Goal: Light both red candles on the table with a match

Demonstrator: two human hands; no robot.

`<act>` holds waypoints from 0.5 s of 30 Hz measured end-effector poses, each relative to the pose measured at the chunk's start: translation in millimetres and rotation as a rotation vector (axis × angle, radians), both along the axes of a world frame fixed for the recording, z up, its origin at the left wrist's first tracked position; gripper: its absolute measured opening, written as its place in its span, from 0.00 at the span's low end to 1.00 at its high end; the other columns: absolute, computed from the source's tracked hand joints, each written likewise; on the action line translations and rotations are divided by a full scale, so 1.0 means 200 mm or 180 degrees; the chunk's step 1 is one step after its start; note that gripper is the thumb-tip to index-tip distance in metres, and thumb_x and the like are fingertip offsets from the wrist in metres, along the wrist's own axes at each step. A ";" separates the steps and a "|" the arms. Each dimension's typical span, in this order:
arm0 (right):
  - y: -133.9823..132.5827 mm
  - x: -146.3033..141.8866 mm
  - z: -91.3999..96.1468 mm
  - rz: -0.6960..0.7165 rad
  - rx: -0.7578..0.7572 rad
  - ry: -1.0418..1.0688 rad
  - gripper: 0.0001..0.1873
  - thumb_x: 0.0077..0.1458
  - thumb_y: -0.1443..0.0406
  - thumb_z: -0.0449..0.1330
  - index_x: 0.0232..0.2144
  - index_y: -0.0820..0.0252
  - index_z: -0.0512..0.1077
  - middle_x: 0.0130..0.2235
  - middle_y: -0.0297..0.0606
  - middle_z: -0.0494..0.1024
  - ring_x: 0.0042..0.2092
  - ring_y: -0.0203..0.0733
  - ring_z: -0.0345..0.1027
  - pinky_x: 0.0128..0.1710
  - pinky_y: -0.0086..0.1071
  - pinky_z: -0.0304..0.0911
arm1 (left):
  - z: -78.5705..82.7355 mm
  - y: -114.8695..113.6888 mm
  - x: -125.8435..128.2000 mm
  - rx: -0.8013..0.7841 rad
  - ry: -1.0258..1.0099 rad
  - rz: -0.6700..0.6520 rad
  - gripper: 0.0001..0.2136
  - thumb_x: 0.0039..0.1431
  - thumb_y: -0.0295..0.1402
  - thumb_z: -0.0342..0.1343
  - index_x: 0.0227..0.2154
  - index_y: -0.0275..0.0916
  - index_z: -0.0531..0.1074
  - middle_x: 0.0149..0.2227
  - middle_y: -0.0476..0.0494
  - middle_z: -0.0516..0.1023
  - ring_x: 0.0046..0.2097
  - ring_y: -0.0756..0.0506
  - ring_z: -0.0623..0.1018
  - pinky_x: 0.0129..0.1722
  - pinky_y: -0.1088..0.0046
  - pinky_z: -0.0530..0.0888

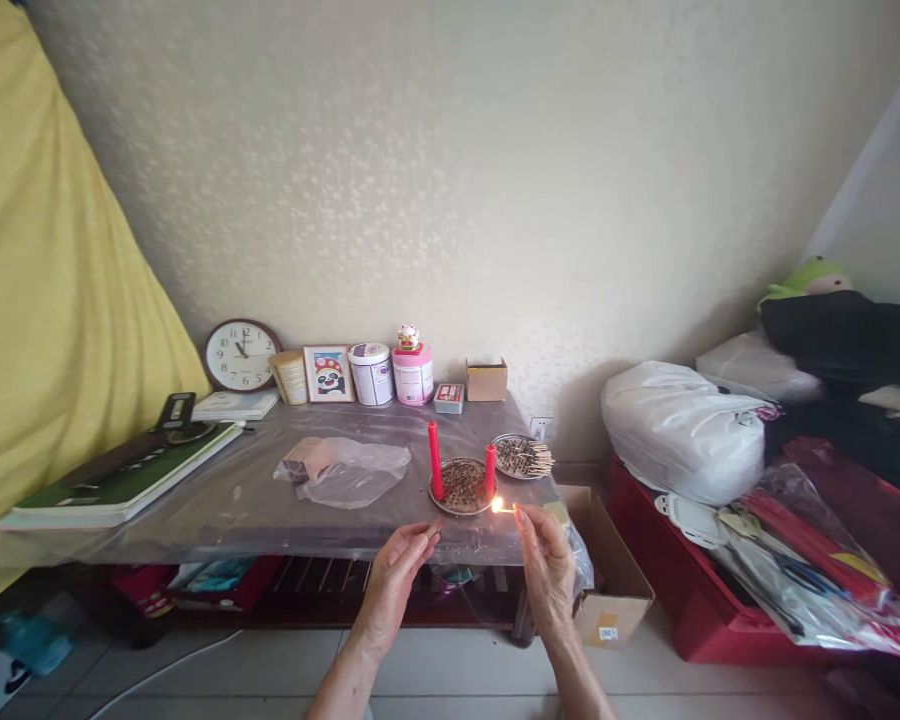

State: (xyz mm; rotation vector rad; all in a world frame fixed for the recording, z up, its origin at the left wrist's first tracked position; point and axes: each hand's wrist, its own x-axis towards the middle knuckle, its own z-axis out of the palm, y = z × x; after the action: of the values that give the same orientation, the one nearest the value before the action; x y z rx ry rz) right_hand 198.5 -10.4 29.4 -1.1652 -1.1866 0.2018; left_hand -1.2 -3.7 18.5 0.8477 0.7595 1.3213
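A low table [247, 522] under a clear plastic sheet carries the things in hand, close to its near edge and toward the near right corner. There a round dish [456, 513], covered with small brown bits, holds two upright red candles: the tall candle [435, 462] at its left side, the short candle [490, 472] at its right. The right hand [549, 572], at the near right corner, pinches a burning match [507, 511] between thumb and fingertips; its flame [497, 505] points left, beside the dish's right rim and low by the short candle, though whether they touch I cannot tell. The left hand [396, 582] is just off the near edge, thumb and fingertips drawn close together below the dish; I cannot tell whether they grip anything. Behind the short candle, by the right edge, a second dish [516, 476] holds more bits and a bundle of matchsticks [541, 460]. Left of the candles, mid-table, a thin plastic bag [356, 478] lies against a small carton [307, 460]. Along the far edge, from the left corner, stand a clock [241, 356], a framed panda picture [329, 375], two tubs [373, 376] and an open cardboard box [487, 382].
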 end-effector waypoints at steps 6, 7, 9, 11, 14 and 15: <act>0.01 0.00 -0.02 0.0097 -0.0064 0.0181 0.10 0.56 0.59 0.58 0.31 0.57 0.75 0.33 0.36 0.76 0.36 0.41 0.68 0.39 0.34 0.62 | 0.03 0.03 0.01 0.0072 0.0043 -0.0152 0.10 0.54 0.36 0.60 0.37 0.38 0.76 0.44 0.41 0.81 0.48 0.44 0.75 0.54 0.64 0.64; 0.01 0.00 -0.02 0.0107 -0.0077 0.0190 0.09 0.56 0.59 0.58 0.31 0.57 0.75 0.33 0.36 0.76 0.36 0.41 0.67 0.39 0.34 0.62 | 0.03 0.03 0.02 0.0090 0.0050 -0.0165 0.10 0.54 0.36 0.60 0.38 0.38 0.76 0.45 0.41 0.80 0.48 0.44 0.75 0.54 0.64 0.64; 0.01 0.00 -0.02 0.0120 -0.0110 0.0224 0.09 0.56 0.59 0.58 0.31 0.57 0.75 0.33 0.35 0.76 0.36 0.41 0.67 0.40 0.34 0.61 | 0.02 0.03 0.02 0.0113 0.0044 -0.0187 0.10 0.54 0.36 0.59 0.38 0.38 0.76 0.46 0.41 0.80 0.48 0.44 0.74 0.54 0.65 0.65; 0.01 0.00 -0.02 0.0139 -0.0160 0.0281 0.09 0.56 0.59 0.59 0.31 0.56 0.75 0.33 0.35 0.76 0.37 0.41 0.67 0.40 0.34 0.61 | 0.00 0.03 0.03 0.0092 0.0016 -0.0179 0.10 0.54 0.36 0.59 0.38 0.38 0.76 0.44 0.42 0.80 0.48 0.44 0.74 0.53 0.65 0.65; 0.02 0.00 -0.01 0.0166 -0.0260 0.0460 0.10 0.54 0.57 0.60 0.31 0.56 0.76 0.32 0.35 0.77 0.37 0.42 0.67 0.40 0.34 0.61 | -0.03 0.01 0.04 0.0002 -0.0057 -0.0178 0.10 0.55 0.36 0.59 0.37 0.38 0.76 0.42 0.43 0.80 0.47 0.45 0.75 0.52 0.66 0.66; 0.02 0.00 -0.01 0.0185 -0.0302 0.0551 0.10 0.53 0.57 0.60 0.31 0.57 0.76 0.32 0.35 0.77 0.36 0.42 0.68 0.40 0.34 0.61 | -0.04 0.00 0.04 -0.0001 -0.0083 -0.0206 0.10 0.55 0.36 0.59 0.38 0.38 0.76 0.42 0.43 0.80 0.47 0.45 0.74 0.53 0.66 0.66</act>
State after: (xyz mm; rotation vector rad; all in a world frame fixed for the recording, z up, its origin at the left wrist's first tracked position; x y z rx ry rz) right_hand 198.1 -6.3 28.1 -1.1720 -1.0679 0.3990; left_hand 6.2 -3.2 10.9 0.8464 0.7063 1.2725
